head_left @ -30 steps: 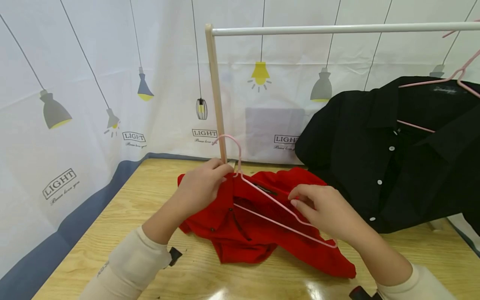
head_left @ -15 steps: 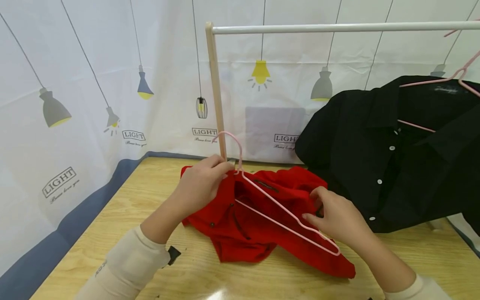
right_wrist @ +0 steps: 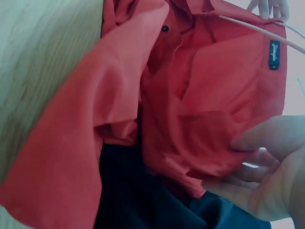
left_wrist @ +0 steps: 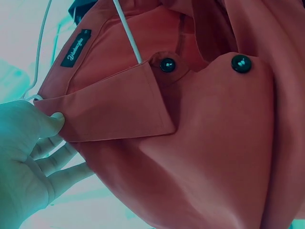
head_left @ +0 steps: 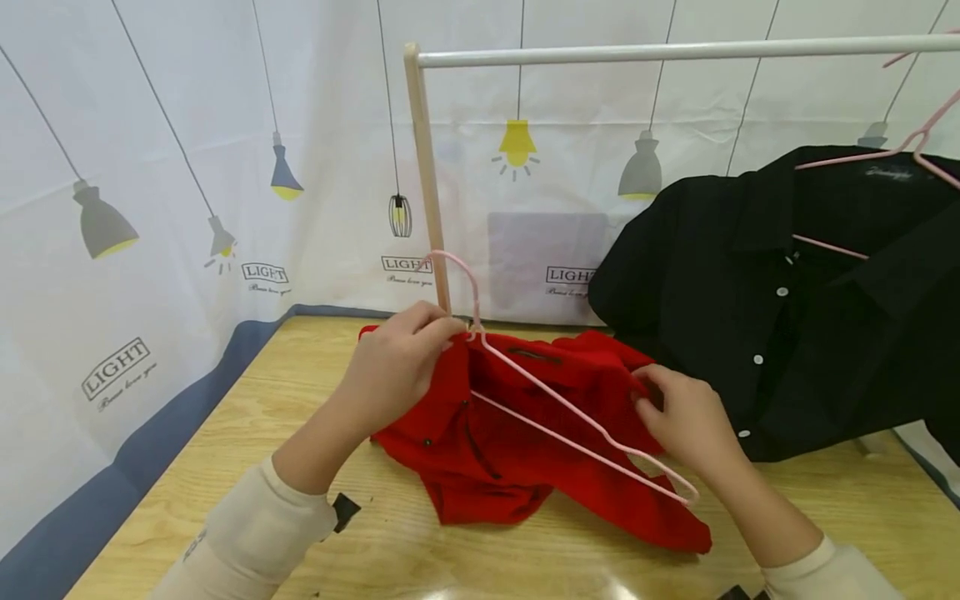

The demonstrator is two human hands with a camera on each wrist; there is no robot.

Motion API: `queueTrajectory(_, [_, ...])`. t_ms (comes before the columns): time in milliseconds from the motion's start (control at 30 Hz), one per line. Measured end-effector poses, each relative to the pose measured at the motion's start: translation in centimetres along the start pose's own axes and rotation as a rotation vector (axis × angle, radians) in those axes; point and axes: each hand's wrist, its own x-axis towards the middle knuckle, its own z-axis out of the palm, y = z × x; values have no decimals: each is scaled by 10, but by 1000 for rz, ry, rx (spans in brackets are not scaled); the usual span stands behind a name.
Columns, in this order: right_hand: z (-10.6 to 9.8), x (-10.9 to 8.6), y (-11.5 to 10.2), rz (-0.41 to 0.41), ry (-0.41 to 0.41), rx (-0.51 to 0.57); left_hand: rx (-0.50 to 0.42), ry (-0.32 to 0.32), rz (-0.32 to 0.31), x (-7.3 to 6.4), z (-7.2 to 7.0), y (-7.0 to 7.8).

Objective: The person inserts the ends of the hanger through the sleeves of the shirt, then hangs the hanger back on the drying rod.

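A red buttoned shirt [head_left: 487, 496] lies bunched over the table in the head view. One half of a pink clothes hanger [head_left: 543, 387] lies across its open neck; the other half is hidden inside the shirt. My left hand [head_left: 393, 358] pinches the shirt's collar [left_wrist: 109, 107] beside the hanger's neck, thumb in front and fingers behind. My right hand [head_left: 692, 423] pinches the shirt's far right neckline edge, above the hanger's bare right end. In the right wrist view, the thumb of the right hand [right_wrist: 271, 171] presses on the red cloth, with fingers beneath it.
A clothes rack with a white rail [head_left: 600, 55] and a wooden post [head_left: 426, 167] stands behind the table [head_left: 277, 400]. From it, at the right, hangs a black shirt [head_left: 697, 292] on another pink hanger [head_left: 862, 158]. A curtain printed with lamps covers the back.
My right hand has moved right, away from the hanger's arm, and now pinches the shirt's edge. The hanger's right end sticks out further right. My left hand keeps its hold on the collar.
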Motion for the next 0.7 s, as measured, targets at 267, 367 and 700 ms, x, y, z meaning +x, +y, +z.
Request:
queueTrajectory(267, [-4,4,7,-21,187,16,51,99,-10,2,-6,-1])
queueTrajectory(367, [-12,7,10,-29,284,58,70,111,-25,2,-9,-3])
queueTrajectory(700, [-47,14,10,48,359,265,155,78,-56,-2,-9,-9])
